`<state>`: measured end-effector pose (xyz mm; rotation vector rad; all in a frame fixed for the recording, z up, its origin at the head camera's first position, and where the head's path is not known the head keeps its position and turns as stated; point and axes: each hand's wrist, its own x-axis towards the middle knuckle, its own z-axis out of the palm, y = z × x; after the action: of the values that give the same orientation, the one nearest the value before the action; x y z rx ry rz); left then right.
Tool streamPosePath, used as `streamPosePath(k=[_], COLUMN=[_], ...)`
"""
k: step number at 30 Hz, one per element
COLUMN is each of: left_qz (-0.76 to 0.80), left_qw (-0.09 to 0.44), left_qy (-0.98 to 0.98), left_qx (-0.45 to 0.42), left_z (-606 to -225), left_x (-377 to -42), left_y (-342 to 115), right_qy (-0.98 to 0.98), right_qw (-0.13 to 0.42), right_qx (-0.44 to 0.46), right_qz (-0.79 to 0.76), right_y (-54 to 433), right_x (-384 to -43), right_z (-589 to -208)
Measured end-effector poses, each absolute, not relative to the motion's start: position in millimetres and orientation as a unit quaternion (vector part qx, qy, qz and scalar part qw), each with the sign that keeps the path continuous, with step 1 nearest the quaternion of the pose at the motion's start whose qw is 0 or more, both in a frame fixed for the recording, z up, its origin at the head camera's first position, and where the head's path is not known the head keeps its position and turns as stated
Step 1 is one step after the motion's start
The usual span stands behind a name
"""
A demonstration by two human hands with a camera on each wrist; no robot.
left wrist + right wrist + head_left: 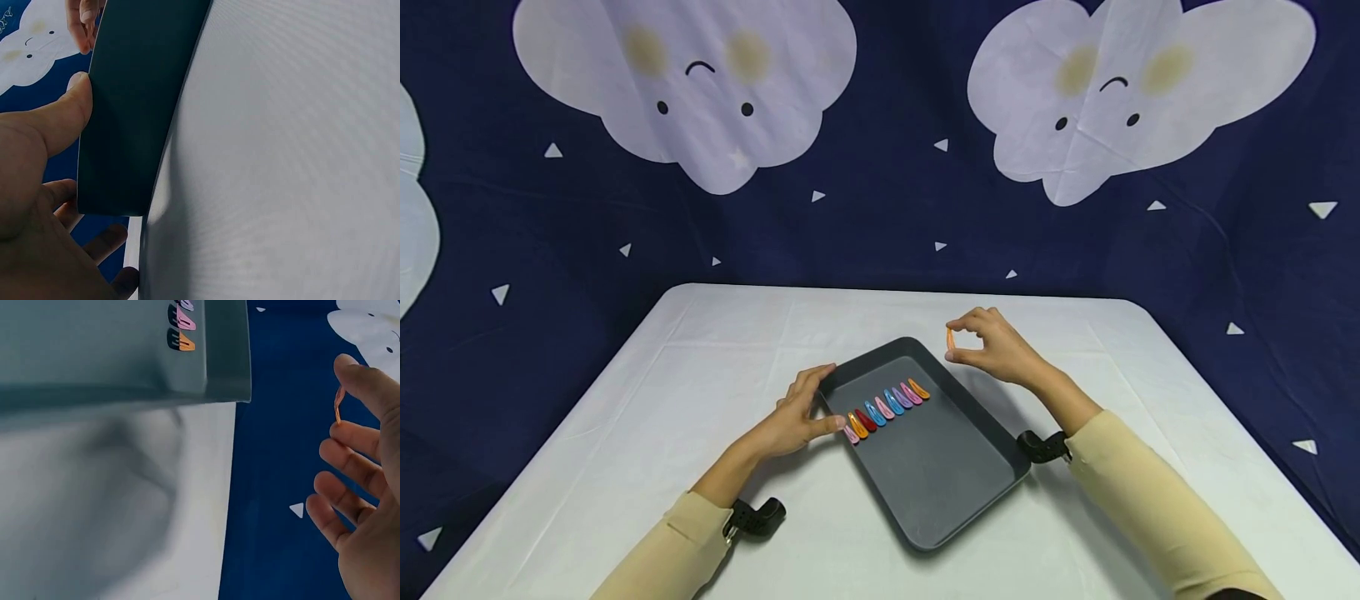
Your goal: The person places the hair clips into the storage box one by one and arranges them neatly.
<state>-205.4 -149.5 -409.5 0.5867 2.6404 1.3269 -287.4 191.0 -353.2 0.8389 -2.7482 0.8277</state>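
Observation:
Between thumb and index fingertip, my right hand [996,343] pinches an orange snap hair clip [951,338], held on edge above the tray's far right side. In the right wrist view the clip [339,405] looks thin and slightly bowed, the other fingers loosely bent. My left hand [797,417] holds the dark grey tray [940,483] at its left corner, thumb over the rim and fingers along the outside. A slanting row of several hair clips [884,408], in pink, orange, red, blue and purple, lies inside the tray. Its nearest pink clip [851,435] is beside the left thumb.
The tray lies at an angle on a white-covered table [715,350]. Behind the table hangs a dark blue cloth [880,225] with white clouds and small triangles. Black wrist mounts [758,517] stick out from both forearms near the tray.

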Motion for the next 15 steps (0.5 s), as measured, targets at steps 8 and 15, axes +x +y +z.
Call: streamPosePath(k=[8,15], left_qz=[0.438,0.439], left_qw=[0.060,0.058], left_qy=[0.875,0.874], left_qx=[0.196,0.198], left_z=[-410.1,-410.9], left_x=[-205.3,-205.8], left_y=[-149.7,-150.3], right_qy=[-0.912,-0.912], right_qw=[0.039,-0.003], right_qx=[0.309,0.328], right_qz=[0.266,0.246], right_y=[181.0,174.6], right_x=[-292.8,-295.9], right_z=[-356.8,-361.4])
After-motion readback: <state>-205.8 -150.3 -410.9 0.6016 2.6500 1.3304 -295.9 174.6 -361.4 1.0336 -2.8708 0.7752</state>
